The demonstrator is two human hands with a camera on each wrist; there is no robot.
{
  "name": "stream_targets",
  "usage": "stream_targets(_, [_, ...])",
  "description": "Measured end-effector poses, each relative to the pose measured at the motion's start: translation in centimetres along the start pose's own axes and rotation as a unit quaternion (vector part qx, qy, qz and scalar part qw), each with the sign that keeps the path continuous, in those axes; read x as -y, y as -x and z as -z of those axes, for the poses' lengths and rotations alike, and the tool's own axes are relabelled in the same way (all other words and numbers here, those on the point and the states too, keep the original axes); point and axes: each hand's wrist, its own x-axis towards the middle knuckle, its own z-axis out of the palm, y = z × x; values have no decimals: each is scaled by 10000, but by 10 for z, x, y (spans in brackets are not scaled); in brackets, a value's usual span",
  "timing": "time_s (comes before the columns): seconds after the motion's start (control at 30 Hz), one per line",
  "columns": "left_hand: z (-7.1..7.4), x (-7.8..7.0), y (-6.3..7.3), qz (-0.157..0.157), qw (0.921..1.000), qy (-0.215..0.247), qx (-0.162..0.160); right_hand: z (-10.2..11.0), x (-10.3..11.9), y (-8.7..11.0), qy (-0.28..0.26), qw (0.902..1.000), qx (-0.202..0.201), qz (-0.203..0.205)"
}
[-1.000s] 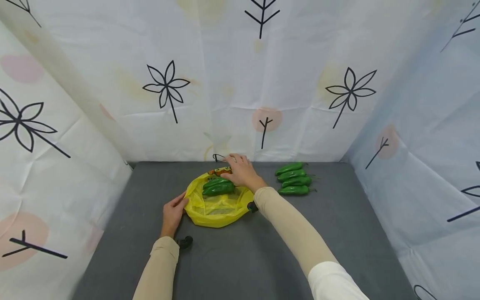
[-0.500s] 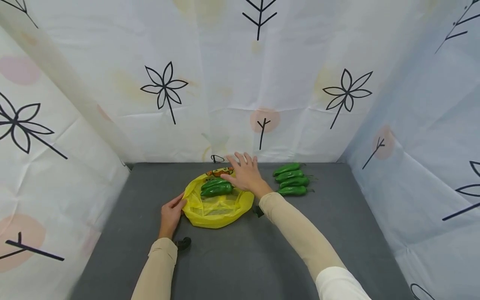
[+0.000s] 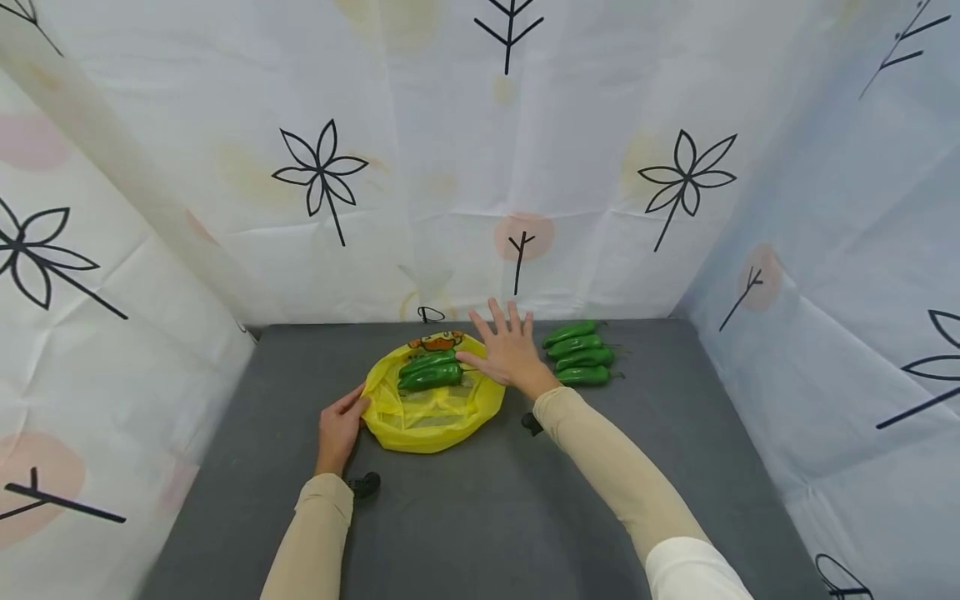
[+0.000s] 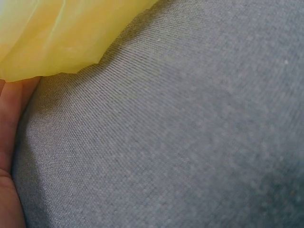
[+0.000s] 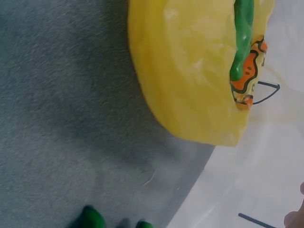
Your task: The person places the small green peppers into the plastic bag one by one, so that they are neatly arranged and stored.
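A yellow plastic bag (image 3: pixel 427 440) lies open on the dark grey table, its rim spread round. Green peppers (image 3: pixel 431 378) lie inside it, by a printed orange figure on the back wall. My left hand (image 3: pixel 339 427) pinches the bag's left rim; in the left wrist view its fingers (image 4: pixel 10 114) run under the yellow plastic. Over the bag's right edge my right hand (image 3: pixel 513 354) is spread wide with nothing in it. Right of that hand, several more green peppers (image 3: pixel 585 357) lie in a stacked row, stems pointing right.
A white cloth (image 3: pixel 435 250) with plant drawings hangs behind the grey table (image 3: pixel 450 533) and along both sides. The row of peppers sits near the table's back edge. Dark wrist devices show at both wrists.
My right hand has moved away from the peppers in the bag toward the right, its fingers spreading. The left hand stays at the bag's left rim.
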Motion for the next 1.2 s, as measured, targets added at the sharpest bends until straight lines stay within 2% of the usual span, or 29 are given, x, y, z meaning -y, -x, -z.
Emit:
stream_targets(0.33, [-1, 1, 2, -49, 10000, 35, -47, -2, -13, 12, -244, 9996, 119, -117])
stream_targets(0.57, [-2, 1, 3, 9, 9999, -49, -91, -8, -31, 17, -163, 9995, 181, -207])
stream_targets(0.7, [-2, -1, 0, 31, 10000, -25, -88, -10, -42, 24, -283, 9993, 72, -242])
stream_targets(0.9, [-2, -3, 0, -53, 9999, -121, -110, -11, -58, 36, -157, 9993, -97, -313])
stream_targets(1.2, [-2, -1, 2, -29, 9999, -19, -106, -13, -80, 50, -4, 9990, -138, -435])
